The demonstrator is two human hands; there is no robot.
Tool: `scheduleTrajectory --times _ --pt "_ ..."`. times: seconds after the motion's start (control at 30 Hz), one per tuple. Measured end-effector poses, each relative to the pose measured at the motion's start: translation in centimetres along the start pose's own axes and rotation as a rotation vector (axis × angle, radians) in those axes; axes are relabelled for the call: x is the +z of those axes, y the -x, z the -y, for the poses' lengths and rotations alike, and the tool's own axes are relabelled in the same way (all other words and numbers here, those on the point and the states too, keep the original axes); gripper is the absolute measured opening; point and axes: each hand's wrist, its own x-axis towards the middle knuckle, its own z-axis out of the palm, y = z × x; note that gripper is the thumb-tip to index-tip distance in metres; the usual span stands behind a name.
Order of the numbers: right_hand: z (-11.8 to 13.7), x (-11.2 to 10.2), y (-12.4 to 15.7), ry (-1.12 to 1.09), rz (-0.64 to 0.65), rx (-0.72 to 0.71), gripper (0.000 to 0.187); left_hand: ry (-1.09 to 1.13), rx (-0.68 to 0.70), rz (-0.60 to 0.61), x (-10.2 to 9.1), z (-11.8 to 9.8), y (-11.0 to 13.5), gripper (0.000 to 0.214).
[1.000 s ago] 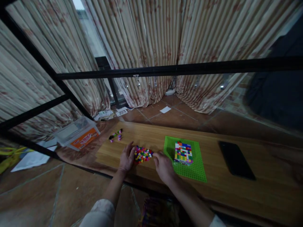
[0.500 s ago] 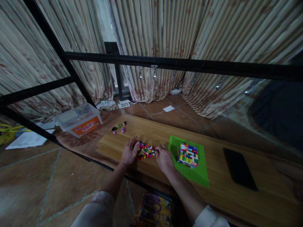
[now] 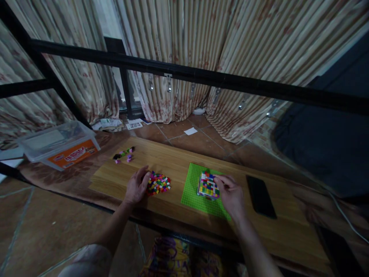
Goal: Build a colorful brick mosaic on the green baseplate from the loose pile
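Observation:
A multicoloured block of small building bricks (image 3: 208, 185) stands on a green studded baseplate (image 3: 191, 184). My right hand (image 3: 232, 192) is over its right side, thumb and fingers pinched at the top edge on what looks like a small dark brick, mostly hidden by the fingertips. To the left, a flat pile of loose coloured bricks (image 3: 159, 184) lies on the wooden table (image 3: 177, 161). My left hand (image 3: 138, 186) rests against the pile's left edge, thumb and fingers apart and loosely curved, with nothing visible held.
Several joined black, green and pink pieces (image 3: 123, 154) lie at the table's far left. A dark phone-like slab (image 3: 261, 196) is right of the baseplate. Beyond the left end sits a clear plastic box (image 3: 62, 144) with an orange label. A black rail (image 3: 184, 71) crosses before the curtains.
My right hand has gone from the loose pile rightward to the brick block on the baseplate. My left hand stays by the pile. The camera view has swung to the right.

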Motion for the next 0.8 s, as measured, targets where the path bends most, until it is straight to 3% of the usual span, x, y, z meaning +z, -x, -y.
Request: scheduleTrajectory --times 0.1,0.2,0.4,0.8 --pt "-2.4 -0.5 -2.4 0.007 0.059 0.088 0.029 0.005 -0.018 0.018 0.0 0.0 0.0 0.052" --pt "-3.3 0.0 -4.0 -0.008 0.167 0.064 0.028 -0.004 -0.029 0.022 0.0 0.1 -0.1 0.052" --pt "-3.1 0.9 -5.1 0.097 0.260 -0.082 0.024 -0.014 -0.020 0.033 -0.1 0.2 -0.3 0.053" --pt "-2.7 0.6 -5.5 0.175 0.368 -0.113 0.022 -0.048 -0.027 0.030 -0.1 -0.4 -0.1 0.054"
